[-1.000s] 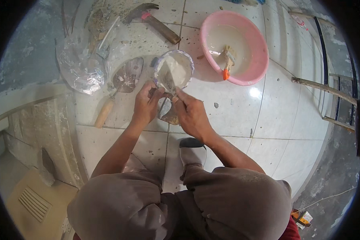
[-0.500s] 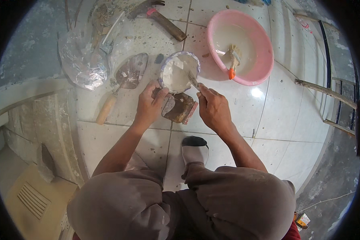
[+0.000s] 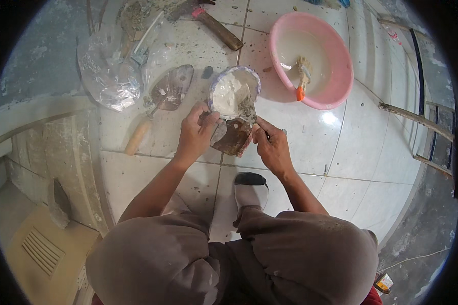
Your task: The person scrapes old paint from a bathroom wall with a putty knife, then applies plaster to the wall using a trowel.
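A scallop-rimmed bowl [image 3: 212, 91] of white paste stands on the tiles in front of me. My right hand [image 3: 275, 148] grips a putty knife [image 3: 247, 109], its paste-smeared blade tilted into the bowl's near right side. At the bowl's near left, my left hand [image 3: 193, 134] is closed, thumb against fingers, around a dark piece. A grey, rounded flat part [image 3: 219, 132] shows beside those fingers; I cannot tell whether it belongs to that piece. Between both hands lies a brown, stained metal plate [image 3: 233, 138] with a reddish edge, partly under the bowl.
A pink basin [image 3: 347, 76] of cloudy water, holding a brush [image 3: 304, 76], stands at the far right. Left of the bowl lie a trowel [image 3: 170, 91] and a crumpled plastic bag [image 3: 107, 76]. A hammer [image 3: 219, 31] rests farther off. Wooden-framed pieces [image 3: 417, 118] are at right.
The putty knife has turned, its broad blade now lower in the bowl's near right side. My right hand has dropped slightly nearer to me. The left hand stays beside the bowl.
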### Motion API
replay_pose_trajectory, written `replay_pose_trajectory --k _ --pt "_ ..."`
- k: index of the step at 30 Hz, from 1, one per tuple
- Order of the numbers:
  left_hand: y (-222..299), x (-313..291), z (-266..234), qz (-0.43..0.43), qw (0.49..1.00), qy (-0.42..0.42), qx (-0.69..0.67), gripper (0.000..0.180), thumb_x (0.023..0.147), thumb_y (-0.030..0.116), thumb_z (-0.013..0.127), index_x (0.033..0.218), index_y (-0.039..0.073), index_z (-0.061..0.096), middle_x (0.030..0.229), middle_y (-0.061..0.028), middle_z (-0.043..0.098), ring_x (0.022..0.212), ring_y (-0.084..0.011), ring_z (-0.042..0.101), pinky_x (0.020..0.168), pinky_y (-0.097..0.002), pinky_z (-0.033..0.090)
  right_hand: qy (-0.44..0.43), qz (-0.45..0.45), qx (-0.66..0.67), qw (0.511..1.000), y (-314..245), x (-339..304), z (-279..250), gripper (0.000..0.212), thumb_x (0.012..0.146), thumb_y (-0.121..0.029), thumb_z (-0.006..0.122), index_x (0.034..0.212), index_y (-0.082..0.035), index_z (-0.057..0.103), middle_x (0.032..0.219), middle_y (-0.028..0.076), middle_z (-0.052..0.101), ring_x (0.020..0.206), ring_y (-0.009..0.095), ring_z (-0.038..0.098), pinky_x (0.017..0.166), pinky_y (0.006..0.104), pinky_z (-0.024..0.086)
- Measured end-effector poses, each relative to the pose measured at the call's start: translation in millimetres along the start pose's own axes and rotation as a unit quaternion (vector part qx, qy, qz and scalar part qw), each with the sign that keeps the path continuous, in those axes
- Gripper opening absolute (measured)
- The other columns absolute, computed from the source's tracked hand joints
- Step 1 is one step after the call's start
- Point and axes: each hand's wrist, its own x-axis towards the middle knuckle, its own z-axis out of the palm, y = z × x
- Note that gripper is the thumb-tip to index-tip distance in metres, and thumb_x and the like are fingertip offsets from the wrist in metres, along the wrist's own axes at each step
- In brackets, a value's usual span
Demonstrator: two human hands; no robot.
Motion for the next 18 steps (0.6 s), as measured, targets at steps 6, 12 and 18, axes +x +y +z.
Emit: replay_pose_trajectory --k 6,12,18 --pt "-5 3 -11 -0.012 0.998 -0.025 -0.047 0.026 0.098 0.023 0.06 0.102 -0.001 0.053 0.089 -0.0081 0.065 0.08 -0.0111 0.064 0.072 -0.0258 0.049 -0.092 0.113 0.113 0.983 7 19 -15 0.031 0.101 -0.021 0.048 0.12 -0.001 0.063 0.066 -0.007 0.044 0.048 0.0 0.032 0.042 0.0181 0.025" --pt "4 14 -19 -0.01 0.997 -0.074 -0.011 0.024 0.098 0.022 0.059 0.104 0.0 0.053 0.089 -0.0043 0.063 0.08 -0.0107 0.063 0.073 -0.0256 0.049 -0.135 0.205 0.193 0.95 9 28 -29 0.026 0.099 -0.022 0.047 0.088 -0.004 0.062 0.063 -0.006 0.046 0.048 0.001 0.032 0.044 0.0195 0.026" --pt "19 29 -29 -0.031 0.993 -0.114 0.026 0.022 0.1 0.023 0.056 0.098 0.002 0.051 0.087 -0.0033 0.055 0.077 -0.0108 0.057 0.074 -0.0269 0.049 -0.117 0.015 -0.011 0.993 9 35 -29 0.027 0.098 -0.021 0.048 0.084 -0.001 0.06 0.065 -0.001 0.048 0.054 0.007 0.04 0.05 0.0246 0.035"
